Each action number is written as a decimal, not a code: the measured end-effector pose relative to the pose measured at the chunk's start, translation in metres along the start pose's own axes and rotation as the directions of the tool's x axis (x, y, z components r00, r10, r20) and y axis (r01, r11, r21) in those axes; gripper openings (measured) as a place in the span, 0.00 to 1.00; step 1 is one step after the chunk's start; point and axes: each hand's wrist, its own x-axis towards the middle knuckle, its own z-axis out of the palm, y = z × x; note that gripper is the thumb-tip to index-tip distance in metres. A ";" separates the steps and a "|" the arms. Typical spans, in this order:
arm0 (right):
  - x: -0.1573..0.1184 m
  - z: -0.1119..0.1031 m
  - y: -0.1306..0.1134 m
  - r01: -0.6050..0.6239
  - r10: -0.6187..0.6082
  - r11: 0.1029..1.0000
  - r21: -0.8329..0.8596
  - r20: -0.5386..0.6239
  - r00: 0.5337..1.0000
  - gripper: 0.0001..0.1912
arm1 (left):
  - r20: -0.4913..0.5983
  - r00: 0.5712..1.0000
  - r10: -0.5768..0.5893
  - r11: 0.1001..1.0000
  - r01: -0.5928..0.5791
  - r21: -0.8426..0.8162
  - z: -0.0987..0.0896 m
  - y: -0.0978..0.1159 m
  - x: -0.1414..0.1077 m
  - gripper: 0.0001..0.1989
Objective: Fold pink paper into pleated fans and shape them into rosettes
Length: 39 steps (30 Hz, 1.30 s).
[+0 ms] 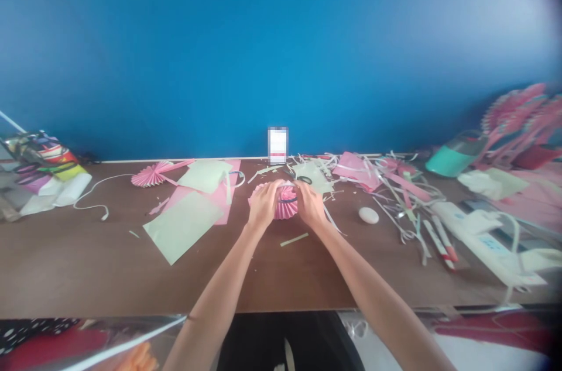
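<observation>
A round pink pleated paper fan is held over the brown table, with a dark band-like shape across its face. My left hand grips its left side, and my right hand is closed at its right edge. Dark scissor handles show just behind my right hand. Below the fan a pale paper strip lies on the table. Another pink pleated fan lies at the left, near pale green sheets on a pink sheet.
Paper scraps and strips clutter the right side, near a white oval object, pens and a white power strip. A small upright screen stands against the blue wall. A white cable curls at the left.
</observation>
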 end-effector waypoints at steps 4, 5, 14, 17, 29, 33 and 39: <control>0.001 -0.002 -0.003 -0.085 0.085 0.996 0.008 0.007 0.996 0.16 | -0.020 1.000 -0.006 1.000 0.006 -0.005 0.001 -0.001 -0.001 0.18; 0.001 -0.002 -0.004 -0.100 0.099 0.995 0.012 0.015 0.995 0.16 | -0.027 1.000 -0.006 1.000 0.006 0.002 0.002 -0.001 -0.001 0.18; -0.003 0.002 -0.014 -0.039 0.038 0.999 -0.025 -0.034 0.999 0.14 | -0.132 0.988 0.080 0.995 -0.072 0.065 -0.002 0.000 0.000 0.21; -0.003 0.004 -0.013 -0.046 0.038 0.996 -0.071 -0.105 0.994 0.11 | -0.142 0.988 0.060 0.998 -0.058 0.020 -0.001 0.008 0.001 0.19; 0.000 0.006 -0.014 0.068 -0.073 0.991 -0.115 -0.033 0.997 0.14 | -0.131 0.963 -0.235 0.861 0.143 -0.489 0.001 0.018 0.007 0.12; 0.002 0.000 -0.014 0.110 -0.110 0.991 -0.080 0.001 0.994 0.15 | -0.047 0.956 -0.289 0.778 0.206 -0.594 0.001 0.015 0.009 0.12; 0.001 0.000 -0.011 0.148 -0.148 0.987 -0.069 0.014 0.989 0.14 | 0.039 0.956 -0.290 0.750 0.252 -0.611 -0.001 0.007 0.013 0.12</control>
